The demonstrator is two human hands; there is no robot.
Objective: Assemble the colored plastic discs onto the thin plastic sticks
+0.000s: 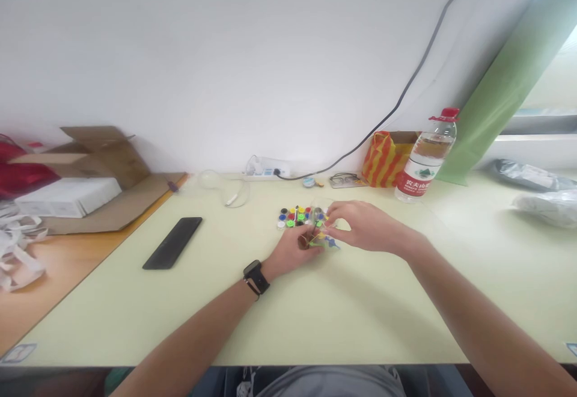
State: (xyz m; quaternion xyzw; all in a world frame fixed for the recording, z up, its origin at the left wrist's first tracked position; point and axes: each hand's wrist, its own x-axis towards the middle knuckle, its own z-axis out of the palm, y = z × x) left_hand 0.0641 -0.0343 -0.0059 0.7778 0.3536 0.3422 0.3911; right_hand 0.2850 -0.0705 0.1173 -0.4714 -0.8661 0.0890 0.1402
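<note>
Small round colourful caps (291, 224) lie in close rows on the pale table, just beyond my hands. My left hand (293, 251), with a black watch on its wrist, rests low with curled fingers around something I cannot make out. My right hand (354, 221) reaches in from the right with thumb and fingertips in a pinch. What those fingertips hold is too small and blurred to name. Between the hands is a clear, shiny item, partly hidden by the fingers. Blue and yellow small pieces (332, 243) show below the right fingertips.
A black phone-like slab (172, 243) lies to the left. Along the wall are a white power strip (265, 169), a coiled cable (241, 198), glasses (345, 178), a striped bag (382, 159) and a water bottle (426, 159). An open cardboard box (108, 162) stands far left.
</note>
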